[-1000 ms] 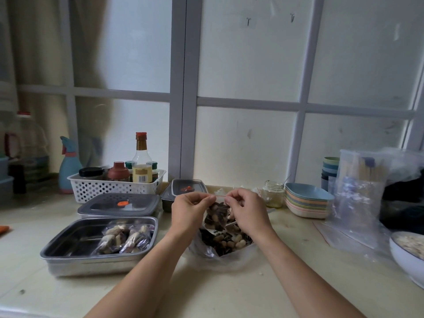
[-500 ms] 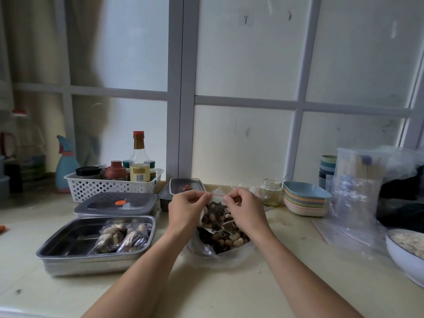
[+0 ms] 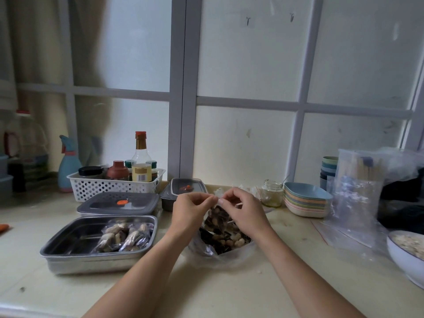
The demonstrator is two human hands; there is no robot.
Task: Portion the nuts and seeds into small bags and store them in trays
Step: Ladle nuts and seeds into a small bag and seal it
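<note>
A small clear bag [image 3: 216,215] filled with mixed nuts and seeds hangs between my hands above the counter. My left hand [image 3: 191,208] and my right hand [image 3: 244,211] both pinch its top edge, fingertips nearly touching. Under it lies a large open plastic bag [image 3: 226,243] of dark seeds and pale nuts. To the left, a steel tray [image 3: 68,244] holds filled small bags [image 3: 125,235] in its right half.
A lidded tray [image 3: 119,203] and a white basket of bottles [image 3: 114,184] stand behind the open tray. A small lidded container [image 3: 187,190], a glass jar [image 3: 273,195], stacked coloured dishes [image 3: 306,203], a pack of clear bags [image 3: 358,193] and a white bowl [image 3: 406,253] fill the right.
My fingertips have come closer together along the small bag's top edge. The view has shifted slightly; the bag stays above the large bag.
</note>
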